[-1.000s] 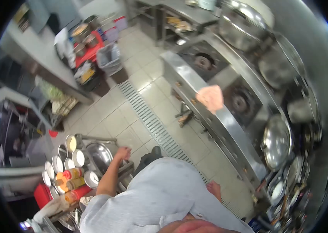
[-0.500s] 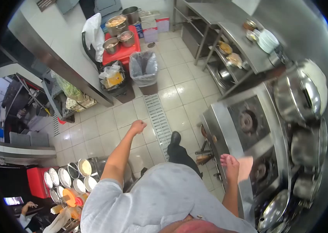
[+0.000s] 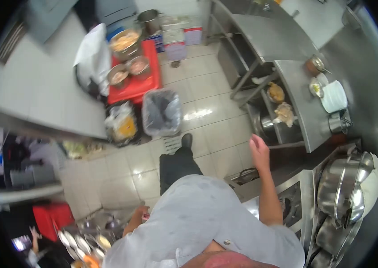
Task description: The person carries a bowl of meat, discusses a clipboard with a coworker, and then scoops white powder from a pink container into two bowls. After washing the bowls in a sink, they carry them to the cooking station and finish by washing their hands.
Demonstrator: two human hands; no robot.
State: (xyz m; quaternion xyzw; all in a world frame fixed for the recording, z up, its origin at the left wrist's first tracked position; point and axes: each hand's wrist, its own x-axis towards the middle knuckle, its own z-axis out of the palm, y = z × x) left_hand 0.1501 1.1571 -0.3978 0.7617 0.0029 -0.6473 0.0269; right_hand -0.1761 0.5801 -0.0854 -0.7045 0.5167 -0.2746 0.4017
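My right hand (image 3: 259, 149) is stretched out over the floor, left of the steel shelf table (image 3: 294, 111). Its fingers look extended and I see nothing in it. Low beside my body, my left hand (image 3: 142, 213) is small and partly blurred, near the steel counter with its containers; its fingers are not clear. A black shoe (image 3: 187, 140) is on the tiled floor in front of me, close to the lined bin (image 3: 162, 111).
A red table (image 3: 152, 67) holds pots of food. The stove (image 3: 298, 201) and large steel pots (image 3: 343, 185) are at the right. Plates (image 3: 334, 96) stand on the shelf table. A co-worker's hand (image 3: 35, 237) shows at the lower left, beside a lit screen.
The bin and shelf table appear closer. My left hand has dropped back beside my body. My right hand has moved from the stove front towards the shelf table. The other foot is now forward.
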